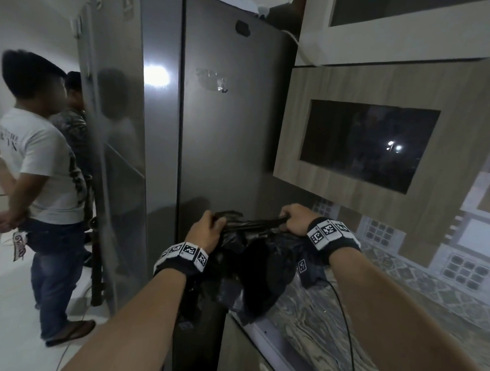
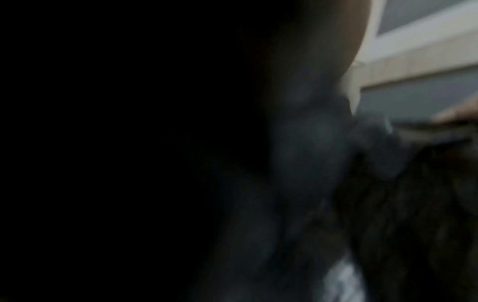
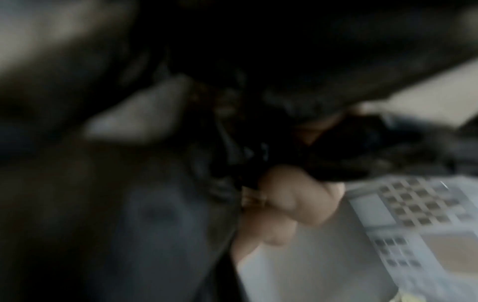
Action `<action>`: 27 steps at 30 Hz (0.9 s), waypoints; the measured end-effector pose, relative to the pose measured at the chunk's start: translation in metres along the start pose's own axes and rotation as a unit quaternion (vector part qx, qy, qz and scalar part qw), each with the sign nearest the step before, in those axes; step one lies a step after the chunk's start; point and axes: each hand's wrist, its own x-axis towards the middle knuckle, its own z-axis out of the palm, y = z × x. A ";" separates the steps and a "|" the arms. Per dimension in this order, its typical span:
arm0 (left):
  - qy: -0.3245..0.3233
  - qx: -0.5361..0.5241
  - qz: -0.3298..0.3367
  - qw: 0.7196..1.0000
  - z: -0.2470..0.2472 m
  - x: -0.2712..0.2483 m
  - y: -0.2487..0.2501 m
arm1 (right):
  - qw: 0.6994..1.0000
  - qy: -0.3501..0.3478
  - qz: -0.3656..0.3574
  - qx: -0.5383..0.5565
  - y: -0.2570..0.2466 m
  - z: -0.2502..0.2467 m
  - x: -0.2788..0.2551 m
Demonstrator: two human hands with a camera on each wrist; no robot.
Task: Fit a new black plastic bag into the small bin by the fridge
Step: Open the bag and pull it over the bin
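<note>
Beside grey fridge (image 1: 227, 127), both hands, left (image 1: 206, 230) and right (image 1: 296, 219), fists outstretched, gripping black bag (image 1: 251, 259) taut.

A home kitchen: a tall grey fridge (image 1: 213, 112) fills the middle of the frame, a marbled countertop (image 1: 373, 319) runs along the lower right, patterned wall tiles (image 1: 461, 267) line the right, and wood-look cupboards (image 1: 357, 86) hang at upper right.

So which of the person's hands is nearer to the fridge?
Left. The left hand grips the black plastic bag right in front of the fridge side panel; the right hand grips the bag's other end, further out over the patterned counter.
</note>
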 end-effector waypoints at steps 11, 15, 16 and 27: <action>-0.203 0.184 -0.076 0.959 -0.036 -0.007 -0.072 | 0.988 -0.106 0.062 0.093 0.033 0.046 -0.003; -0.210 0.067 -0.139 0.965 -0.028 -0.003 -0.095 | 0.975 -0.184 0.043 0.116 0.028 0.086 0.007; -0.212 0.044 -0.150 0.965 -0.025 -0.001 -0.100 | 0.972 -0.203 0.037 0.114 0.022 0.096 0.008; -0.244 0.046 -0.223 0.943 0.006 0.050 -0.184 | 0.928 -0.355 0.085 0.071 -0.026 0.215 0.051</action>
